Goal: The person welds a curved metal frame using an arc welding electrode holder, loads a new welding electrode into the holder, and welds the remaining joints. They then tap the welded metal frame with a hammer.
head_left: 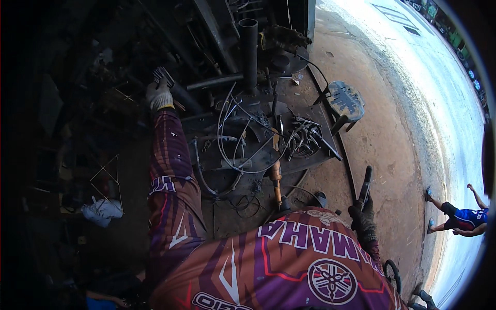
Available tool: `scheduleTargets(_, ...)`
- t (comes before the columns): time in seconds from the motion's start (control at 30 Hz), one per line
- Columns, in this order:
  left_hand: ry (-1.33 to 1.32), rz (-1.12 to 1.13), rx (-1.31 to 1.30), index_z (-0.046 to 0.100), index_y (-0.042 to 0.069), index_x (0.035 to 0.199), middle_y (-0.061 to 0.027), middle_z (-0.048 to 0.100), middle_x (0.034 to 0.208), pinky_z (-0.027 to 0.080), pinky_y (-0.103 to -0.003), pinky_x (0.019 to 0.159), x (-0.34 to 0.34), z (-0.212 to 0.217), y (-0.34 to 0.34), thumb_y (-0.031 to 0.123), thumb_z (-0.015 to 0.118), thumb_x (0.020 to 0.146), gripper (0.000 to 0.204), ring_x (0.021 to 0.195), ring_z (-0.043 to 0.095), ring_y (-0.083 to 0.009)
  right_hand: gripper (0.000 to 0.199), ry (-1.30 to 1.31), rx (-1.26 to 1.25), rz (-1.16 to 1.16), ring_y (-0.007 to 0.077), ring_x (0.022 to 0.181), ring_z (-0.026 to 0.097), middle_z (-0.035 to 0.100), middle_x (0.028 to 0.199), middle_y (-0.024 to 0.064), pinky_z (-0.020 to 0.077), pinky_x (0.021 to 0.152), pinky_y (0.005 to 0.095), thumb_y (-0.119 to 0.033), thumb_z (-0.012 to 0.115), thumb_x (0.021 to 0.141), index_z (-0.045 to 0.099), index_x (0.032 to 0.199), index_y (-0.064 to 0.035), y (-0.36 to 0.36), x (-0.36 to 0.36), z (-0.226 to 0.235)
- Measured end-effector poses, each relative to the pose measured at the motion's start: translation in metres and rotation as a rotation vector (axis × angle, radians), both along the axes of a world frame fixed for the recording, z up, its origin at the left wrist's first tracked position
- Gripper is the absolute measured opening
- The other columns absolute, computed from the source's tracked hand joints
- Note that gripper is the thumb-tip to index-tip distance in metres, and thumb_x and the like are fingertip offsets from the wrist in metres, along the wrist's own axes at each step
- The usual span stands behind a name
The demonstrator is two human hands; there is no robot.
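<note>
My left hand (pixel 159 96), in a pale glove with a yellow cuff, reaches far out at the left. It appears closed on a small bundle of thin grey rods (pixel 164 76), though shadow blurs the fingers. A thick dark pipe (pixel 186 99) lies beside it. My right hand (pixel 365 221), in a dark glove, is low at the right, wrapped round a dark, long-handled tool (pixel 366 187) whose kind I cannot make out. Between my hands, thin bent metal hoops (pixel 223 135) lie on a dark metal worktable (pixel 310 166). A tool with a wood-coloured handle (pixel 276 178) lies by its near edge.
A tall pipe (pixel 248 54) stands upright at the table's back. Several metal pieces (pixel 305 138) are heaped on its right side. Beyond are a worn stool (pixel 345 99) and a grinder-like machine (pixel 283 39). Cables (pixel 245 205) trail below. A person (pixel 467 217) stands at the far right.
</note>
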State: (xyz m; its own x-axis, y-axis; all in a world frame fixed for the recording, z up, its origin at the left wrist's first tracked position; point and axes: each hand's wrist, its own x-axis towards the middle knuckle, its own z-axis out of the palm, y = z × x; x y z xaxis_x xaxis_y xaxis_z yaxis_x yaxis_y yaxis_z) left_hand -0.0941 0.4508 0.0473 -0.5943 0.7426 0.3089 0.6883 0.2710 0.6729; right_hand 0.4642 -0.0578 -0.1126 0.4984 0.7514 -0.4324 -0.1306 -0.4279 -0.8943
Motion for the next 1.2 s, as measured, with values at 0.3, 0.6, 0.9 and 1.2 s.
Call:
scheduleTargets(0.3, -0.080, -0.189, 0.108, 0.069, 0.004, 0.115, -0.0162, 0.071, 0.115, 0.049, -0.037, 0.095, -0.011, -0.007, -0.003, 0.042, 0.063, 0.095, 0.043, 0.108, 0.066, -0.0321, 0.090, 0.003, -0.027, 0.035, 0.0131, 0.080, 0.055, 0.052, 0.094, 0.0000, 0.0503, 0.069, 0.0291, 0.001, 0.072, 0.070, 0.033, 0.150, -0.0083, 0.014, -0.010, 0.004)
scheduleTargets(0.6, -0.148, -0.148, 0.261, 0.068, 0.001, 0.115, -0.0162, 0.072, 0.111, 0.050, -0.036, 0.094, 0.003, 0.018, -0.012, 0.040, 0.069, 0.092, 0.046, 0.104, 0.068, -0.0289, 0.092, -0.006, -0.077, 0.037, 0.0137, 0.082, 0.055, 0.052, 0.096, -0.0002, 0.0500, 0.070, 0.0297, 0.000, 0.073, 0.070, 0.032, 0.151, -0.0105, 0.019, -0.013, 0.004)
scheduleTargets(0.9, -0.506, -0.391, 0.845, 0.056, -0.003, 0.124, -0.0155, 0.070, 0.104, 0.056, -0.034, 0.086, 0.034, 0.105, -0.021, 0.030, 0.058, 0.101, 0.040, 0.098, 0.069, -0.0246, 0.090, 0.000, -0.049, 0.018, 0.0126, 0.077, 0.054, 0.052, 0.093, -0.0013, 0.0490, 0.065, 0.0285, 0.002, 0.071, 0.070, 0.034, 0.150, -0.0108, 0.022, -0.017, -0.001)
scheduleTargets(1.2, -0.435, -0.678, 0.821, 0.059, 0.001, 0.125, -0.0097, 0.066, 0.090, 0.059, -0.032, 0.075, 0.069, 0.196, -0.059, 0.024, 0.056, 0.101, 0.033, 0.072, 0.064, -0.0160, 0.089, 0.029, 0.051, 0.016, 0.0138, 0.072, 0.054, 0.052, 0.091, -0.0002, 0.0500, 0.063, 0.0302, 0.000, 0.071, 0.069, 0.035, 0.149, -0.0115, 0.024, -0.015, -0.013)
